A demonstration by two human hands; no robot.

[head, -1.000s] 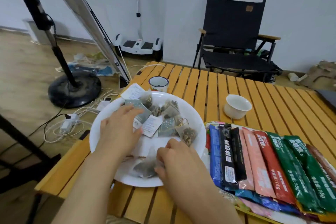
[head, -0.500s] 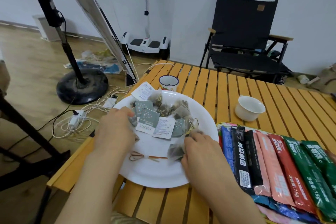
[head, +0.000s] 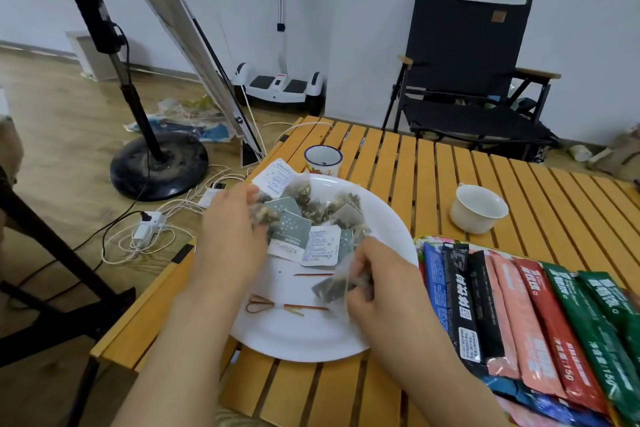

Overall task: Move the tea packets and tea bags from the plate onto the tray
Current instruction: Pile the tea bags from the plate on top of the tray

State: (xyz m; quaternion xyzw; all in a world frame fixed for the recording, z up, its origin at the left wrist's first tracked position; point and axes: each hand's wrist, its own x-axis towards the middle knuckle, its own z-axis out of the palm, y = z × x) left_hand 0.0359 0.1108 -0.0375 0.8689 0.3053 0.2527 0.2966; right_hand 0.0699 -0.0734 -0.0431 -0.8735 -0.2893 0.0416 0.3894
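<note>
At frame centre, both hands work over the plate (head: pixel 311 340): the right hand (head: pixel 377 284) pinches a tea bag (head: pixel 329 286); the left hand (head: pixel 230 236) seems closed on bags (head: pixel 263 215). The tray (head: pixel 420 241) sits lower right.

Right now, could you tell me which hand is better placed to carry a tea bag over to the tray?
The right hand: it already grips a tea bag and is nearer the tray.

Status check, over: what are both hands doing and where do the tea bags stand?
Right hand pinching a mesh tea bag above the plate. Left hand gripping bags at the pile. Tray at right, covered with stick packets.
</note>
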